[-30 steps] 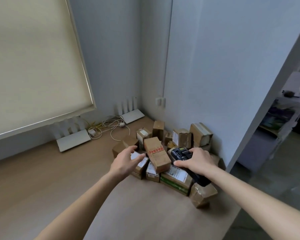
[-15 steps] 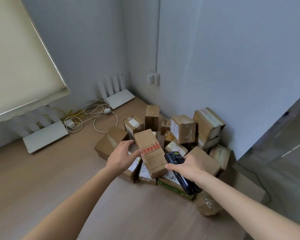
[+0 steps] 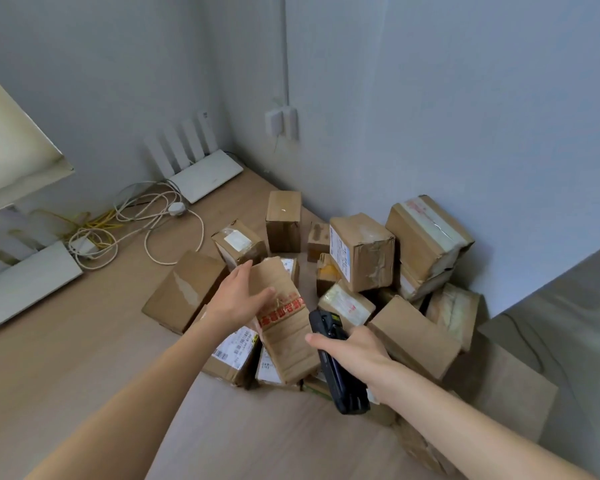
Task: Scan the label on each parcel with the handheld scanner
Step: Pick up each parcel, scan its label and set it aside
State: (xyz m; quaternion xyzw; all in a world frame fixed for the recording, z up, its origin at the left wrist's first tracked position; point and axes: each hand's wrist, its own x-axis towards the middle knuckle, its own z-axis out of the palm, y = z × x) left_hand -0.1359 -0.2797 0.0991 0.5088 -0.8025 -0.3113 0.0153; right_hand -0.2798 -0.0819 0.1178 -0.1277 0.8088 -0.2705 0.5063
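While long parcel with red-printed tape is gripped by left hand, thumb over top face, fingers curled round far edge, no label is seen on upturned side. Handheld scanner is clamped in right hand, fingers wrapped round body, just beside parcel atop heap of parcels in wall corner. Risk judged: parcel tipped carelessly, neighbours beneath dislodged, stack slumped. Label possibly hidden underneath, scan missed. White-labelled box could be skipped.
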